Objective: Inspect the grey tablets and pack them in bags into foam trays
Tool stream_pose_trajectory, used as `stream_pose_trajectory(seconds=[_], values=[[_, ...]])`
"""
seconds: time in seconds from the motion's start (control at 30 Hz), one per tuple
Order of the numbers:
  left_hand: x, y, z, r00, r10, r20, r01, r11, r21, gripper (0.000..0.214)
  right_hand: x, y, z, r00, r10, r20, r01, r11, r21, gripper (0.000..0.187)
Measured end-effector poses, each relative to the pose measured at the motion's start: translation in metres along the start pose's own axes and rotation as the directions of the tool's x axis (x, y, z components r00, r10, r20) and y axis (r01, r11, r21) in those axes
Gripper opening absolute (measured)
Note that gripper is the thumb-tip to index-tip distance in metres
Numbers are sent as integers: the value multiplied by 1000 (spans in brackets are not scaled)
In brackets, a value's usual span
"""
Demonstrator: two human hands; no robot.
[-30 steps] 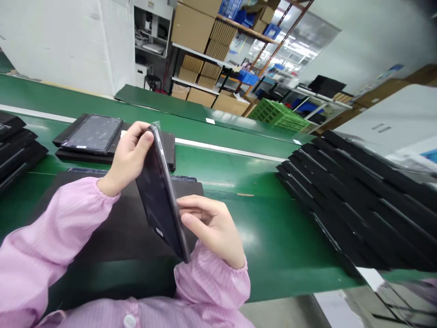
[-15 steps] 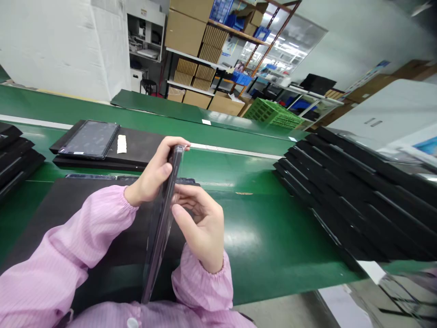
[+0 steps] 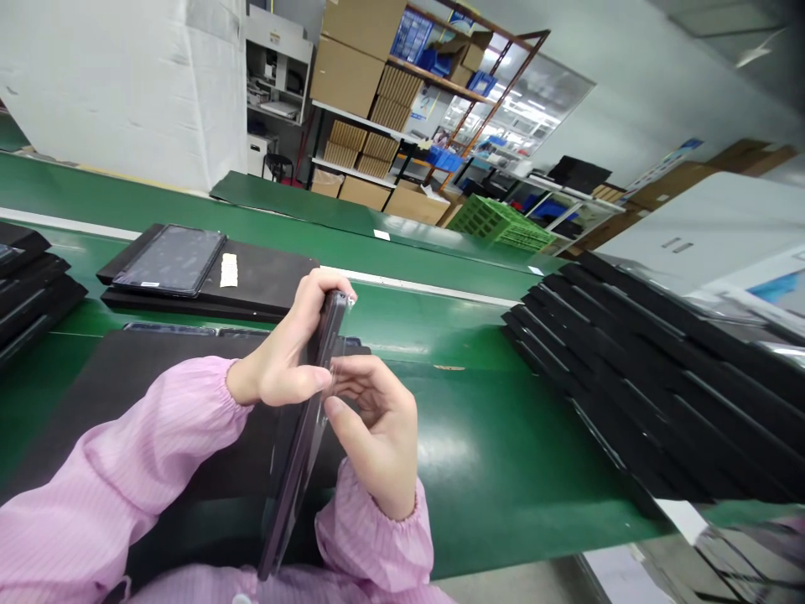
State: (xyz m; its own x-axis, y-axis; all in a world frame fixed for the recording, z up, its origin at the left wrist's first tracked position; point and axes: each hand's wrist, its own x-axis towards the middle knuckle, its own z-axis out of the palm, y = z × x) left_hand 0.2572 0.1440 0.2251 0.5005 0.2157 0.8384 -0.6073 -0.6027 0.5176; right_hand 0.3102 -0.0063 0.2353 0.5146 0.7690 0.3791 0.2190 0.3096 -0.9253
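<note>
Around: a row of black trays (image 3: 660,369) overlapping on the green worktop (image 3: 503,453) to the right, another tablet (image 3: 169,260) on a far tray to the left. Dark tablet (image 3: 302,453) stood on edge over a black mat (image 3: 126,394), gripped at its top by left hand (image 3: 283,361), right hand (image 3: 377,419) pinching its right face. Versus half a second back, slightly more upright, grip much the same.

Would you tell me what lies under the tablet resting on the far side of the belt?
The far tablet rests on a black foam tray, beside a small white strip. That tray sits on the green belt. The foam beneath the tablet is covered, so nothing there can be seen.
</note>
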Motion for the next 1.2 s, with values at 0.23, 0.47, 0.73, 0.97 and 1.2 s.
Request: stream_pose_trajectory(seconds=[0.23,0.47,0.73,0.97,1.2], values=[[1,16,-6,991,-132,-1,130,978,-164,39,-4,1,4,996,-40,80,35,997,63,23],[-1,36,-19,956,-276,-101,176,815,-553,29,-7,72,22,951,134,-280,-118,990,70,42],[-99,54,-85,514,-856,52,777,440,-450,58,-20,120,49,927,346,-146,-316,929,193,39],[-210,59,-90,413,-910,-42,797,383,-467,70,-11,103,56,922,235,-307,-243,970,10,34],[-220,56,-75,436,-898,-57,705,380,-598,69,-30,102,88,897,-380,-224,182,781,-598,11]])
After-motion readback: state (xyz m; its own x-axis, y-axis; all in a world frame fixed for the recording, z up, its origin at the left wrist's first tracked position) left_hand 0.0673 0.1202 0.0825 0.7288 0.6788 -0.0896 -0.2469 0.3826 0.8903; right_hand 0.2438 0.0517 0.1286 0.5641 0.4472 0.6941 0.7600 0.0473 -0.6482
